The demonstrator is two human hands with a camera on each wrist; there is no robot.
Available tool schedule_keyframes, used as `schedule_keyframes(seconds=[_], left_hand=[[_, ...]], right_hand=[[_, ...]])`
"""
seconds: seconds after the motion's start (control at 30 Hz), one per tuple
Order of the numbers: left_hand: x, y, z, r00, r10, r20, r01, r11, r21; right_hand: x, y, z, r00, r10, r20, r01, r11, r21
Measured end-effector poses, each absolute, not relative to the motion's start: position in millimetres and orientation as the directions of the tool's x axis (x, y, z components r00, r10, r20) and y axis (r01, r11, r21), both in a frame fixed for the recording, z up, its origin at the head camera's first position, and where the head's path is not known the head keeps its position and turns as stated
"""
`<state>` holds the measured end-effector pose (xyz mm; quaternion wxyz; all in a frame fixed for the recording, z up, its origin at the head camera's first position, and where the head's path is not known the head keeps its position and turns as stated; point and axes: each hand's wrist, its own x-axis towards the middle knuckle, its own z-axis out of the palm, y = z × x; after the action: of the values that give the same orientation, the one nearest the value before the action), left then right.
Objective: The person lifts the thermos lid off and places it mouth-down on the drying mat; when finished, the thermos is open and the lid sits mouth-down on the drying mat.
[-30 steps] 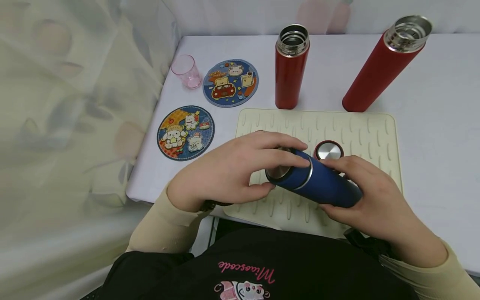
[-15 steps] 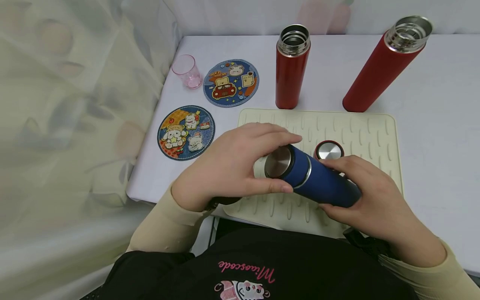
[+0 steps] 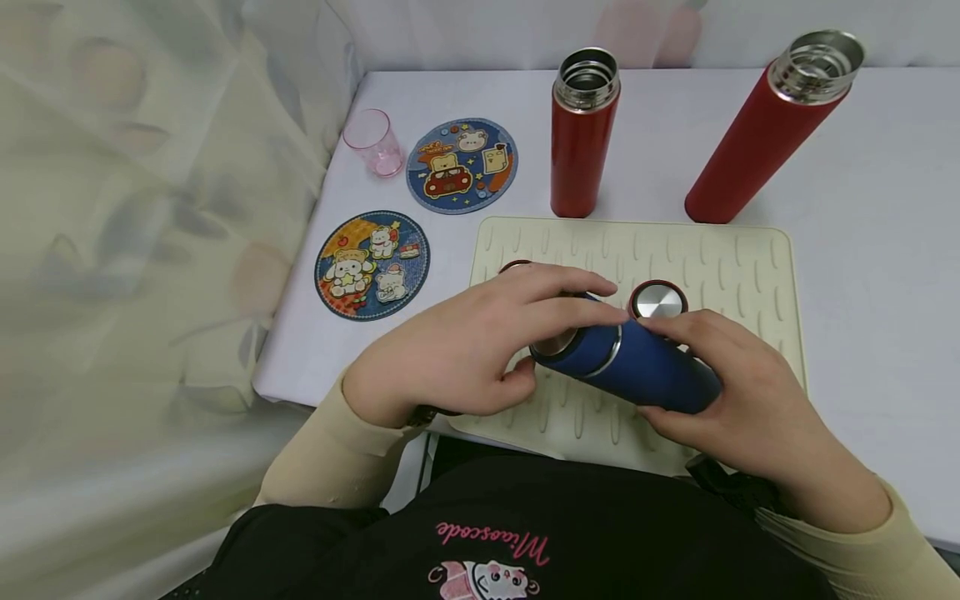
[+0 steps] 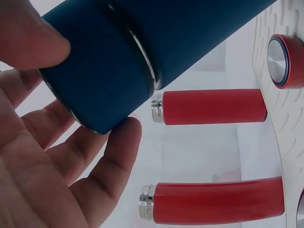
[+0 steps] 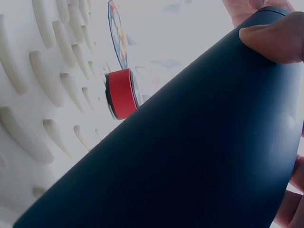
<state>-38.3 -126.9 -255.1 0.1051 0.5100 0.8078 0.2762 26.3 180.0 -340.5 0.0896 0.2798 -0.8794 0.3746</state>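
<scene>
A blue thermos [image 3: 652,367] with a steel-topped lid [image 3: 558,344] is held tilted above the cream ridged mat [image 3: 742,267], its lid toward the left. My right hand [image 3: 750,387] grips the thermos body near its base. My left hand [image 3: 487,333] reaches over the lid with its fingers around it. In the left wrist view the thumb overlaps the side of the blue lid [image 4: 95,80] and a fingertip meets its edge. A thin silver ring shows between lid and body. In the right wrist view the dark body [image 5: 180,133] fills much of the picture.
Two red thermoses, one upright [image 3: 581,158] and one leaning in view [image 3: 761,150], stand lidless behind the mat. One red-sided lid [image 3: 658,300] lies on the mat; another [image 3: 516,265] peeks out behind my left hand. Two round coasters [image 3: 461,167] and a pink glass [image 3: 378,150] are at left.
My left hand drew back from the lid half a second ago, spread, and has come down over it again with its thumb drawn in. The thermos and right hand have stayed nearly still.
</scene>
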Motion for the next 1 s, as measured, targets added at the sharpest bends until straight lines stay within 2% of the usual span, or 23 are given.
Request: schedule_keyframes(seconds=[0.37,0.57,0.83,0.93,1.0], left_hand=[[-39.8,-125.9,-254.5,-0.511,0.848,0.14,0.733,0.345,0.586],[-39.8,-125.0,-252.9,-0.584,0.807,0.089,0.689,0.435,0.58],[-39.1,-121.6,-251.3,-0.696,0.718,-0.001,0.632,0.615,0.472],[-38.8,-123.0,-253.0,-0.689,0.724,0.033,0.648,0.595,0.475],[-38.8,-125.1,-255.6,-0.654,0.751,0.093,0.68,0.529,0.507]], right_hand=[[27.3,180.5,-339.4,-0.825,-0.438,0.357,-0.559,0.539,-0.63],[28.8,179.6,-338.3,-0.835,-0.431,0.342,-0.546,0.57,-0.614],[28.2,180.5,-341.0,-0.825,-0.437,0.359,-0.56,0.543,-0.626],[27.8,180.1,-340.9,-0.824,-0.431,0.368,-0.562,0.539,-0.627],[27.3,180.1,-341.3,-0.821,-0.433,0.372,-0.565,0.531,-0.631]])
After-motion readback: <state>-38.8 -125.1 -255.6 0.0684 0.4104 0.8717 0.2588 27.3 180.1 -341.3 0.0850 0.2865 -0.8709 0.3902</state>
